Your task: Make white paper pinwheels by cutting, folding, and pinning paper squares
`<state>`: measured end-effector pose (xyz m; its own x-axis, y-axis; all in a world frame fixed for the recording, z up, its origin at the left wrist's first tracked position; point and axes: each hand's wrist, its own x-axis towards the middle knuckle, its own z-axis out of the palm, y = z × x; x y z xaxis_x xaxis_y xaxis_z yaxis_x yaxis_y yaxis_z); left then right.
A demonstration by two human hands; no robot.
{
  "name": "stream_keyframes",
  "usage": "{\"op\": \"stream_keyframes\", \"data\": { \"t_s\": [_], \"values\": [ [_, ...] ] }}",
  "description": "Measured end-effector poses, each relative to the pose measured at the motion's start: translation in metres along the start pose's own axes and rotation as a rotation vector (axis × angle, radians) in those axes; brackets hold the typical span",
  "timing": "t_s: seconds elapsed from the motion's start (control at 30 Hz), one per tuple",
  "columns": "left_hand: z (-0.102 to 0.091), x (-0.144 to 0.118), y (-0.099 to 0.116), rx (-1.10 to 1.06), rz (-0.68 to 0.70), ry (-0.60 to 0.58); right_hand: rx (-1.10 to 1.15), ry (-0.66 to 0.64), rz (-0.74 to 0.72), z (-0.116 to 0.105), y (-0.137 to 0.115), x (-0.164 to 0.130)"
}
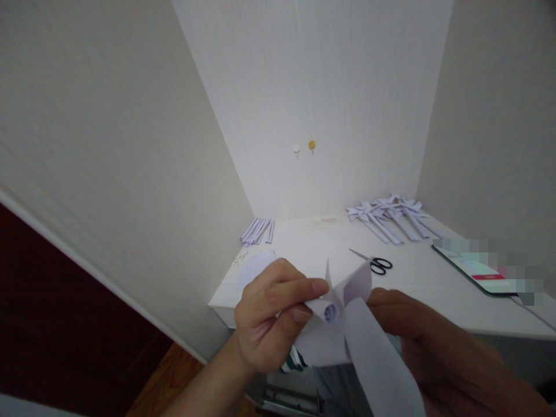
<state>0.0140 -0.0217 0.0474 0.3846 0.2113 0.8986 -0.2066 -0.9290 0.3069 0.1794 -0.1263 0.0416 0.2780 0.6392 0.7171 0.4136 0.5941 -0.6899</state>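
Observation:
My left hand [271, 315] and my right hand [438, 353] hold a white paper pinwheel [347, 324] just in front of the white table's [330, 243] near edge. The left thumb and fingers pinch the paper's curled centre. The right hand grips it from the right, partly hidden behind a paper blade. Black-handled scissors [373, 262] lie on the table just beyond the paper.
Several finished paper pinwheels [391, 217] lie piled at the back right corner. A bundle of folded paper strips [258, 230] sits at the back left, with a loose paper sheet [256, 267] nearer. A phone [471, 267] lies at the right. Two pins [304, 147] stick in the wall.

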Motion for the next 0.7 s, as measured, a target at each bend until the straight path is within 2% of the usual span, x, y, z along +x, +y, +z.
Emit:
{"op": "stream_keyframes", "data": {
  "t_s": [0.2,0.47,0.7],
  "values": [
    [-0.002,0.01,0.008,0.139,-0.046,-0.028,0.037,-0.003,0.108,-0.006,0.002,0.007],
    [-0.007,0.019,0.018,0.148,-0.137,-0.133,-0.029,-0.045,0.019,-0.009,0.008,0.006],
    [-0.007,0.016,0.023,0.115,-0.228,-0.129,-0.008,-0.102,0.013,-0.012,0.004,0.008]
  ]
}}
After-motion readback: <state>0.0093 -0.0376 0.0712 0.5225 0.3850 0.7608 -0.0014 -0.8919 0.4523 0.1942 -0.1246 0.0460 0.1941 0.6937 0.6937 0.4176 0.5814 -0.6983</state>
